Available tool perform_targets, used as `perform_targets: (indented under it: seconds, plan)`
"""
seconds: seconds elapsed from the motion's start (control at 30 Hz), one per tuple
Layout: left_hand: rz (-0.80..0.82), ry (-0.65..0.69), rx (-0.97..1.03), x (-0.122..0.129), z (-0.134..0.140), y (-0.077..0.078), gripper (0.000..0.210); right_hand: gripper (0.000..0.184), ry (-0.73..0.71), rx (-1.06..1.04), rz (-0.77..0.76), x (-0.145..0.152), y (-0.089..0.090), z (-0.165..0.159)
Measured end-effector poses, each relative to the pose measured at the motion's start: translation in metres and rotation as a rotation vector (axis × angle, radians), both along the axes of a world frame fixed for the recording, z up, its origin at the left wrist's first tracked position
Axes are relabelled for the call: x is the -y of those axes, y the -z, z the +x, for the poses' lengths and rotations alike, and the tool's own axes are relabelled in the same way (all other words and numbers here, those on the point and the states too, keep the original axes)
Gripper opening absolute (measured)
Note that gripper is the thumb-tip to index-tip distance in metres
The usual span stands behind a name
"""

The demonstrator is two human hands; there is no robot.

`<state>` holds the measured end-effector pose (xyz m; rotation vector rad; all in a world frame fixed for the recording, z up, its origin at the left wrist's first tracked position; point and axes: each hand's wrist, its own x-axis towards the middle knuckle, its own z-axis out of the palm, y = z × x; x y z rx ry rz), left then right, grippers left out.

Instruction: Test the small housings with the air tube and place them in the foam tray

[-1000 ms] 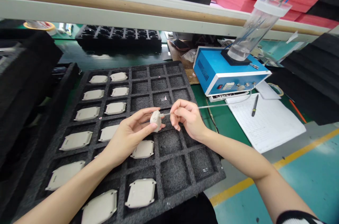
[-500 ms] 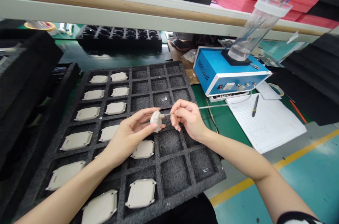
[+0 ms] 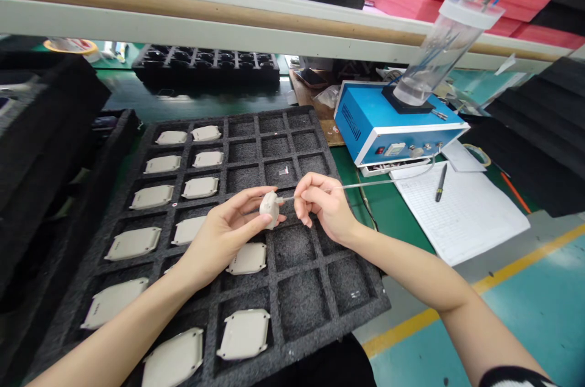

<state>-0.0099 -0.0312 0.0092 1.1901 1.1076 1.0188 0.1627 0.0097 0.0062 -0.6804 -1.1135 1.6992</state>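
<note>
My left hand point(image 3: 233, 222) grips a beige watch-like case point(image 3: 269, 209) between thumb and fingers, tilted on edge above the foam tray. In my right hand point(image 3: 323, 204) a thin clear tube point(image 3: 365, 184) is pinched. Its tip meets the right side of the case; whether it goes into it I cannot tell. From my fingers the tube runs back to the front of a blue machine point(image 3: 411, 137). Below both hands lies the dark grey foam tray point(image 3: 272, 289), with several beige cases point(image 3: 244, 333) in its left and middle pockets.
On the blue machine stands a clear cylinder point(image 3: 434, 52) with fittings on top. Right of it lie paper sheets point(image 3: 470, 216) and a black pen point(image 3: 441, 183). A shelf edge point(image 3: 228, 24) crosses overhead. Dark foam trays point(image 3: 41, 113) are stacked at left; another tray point(image 3: 208, 73) sits behind.
</note>
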Motion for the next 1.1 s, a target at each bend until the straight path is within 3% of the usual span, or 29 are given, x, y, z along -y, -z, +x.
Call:
perform_targets:
  seconds: [1.1]
  plan:
    - [-0.028,-0.005,0.025,0.0005,0.0004,-0.0011,0.044,0.003,-0.004,0.021,0.019,0.0015,-0.0005,0.0003]
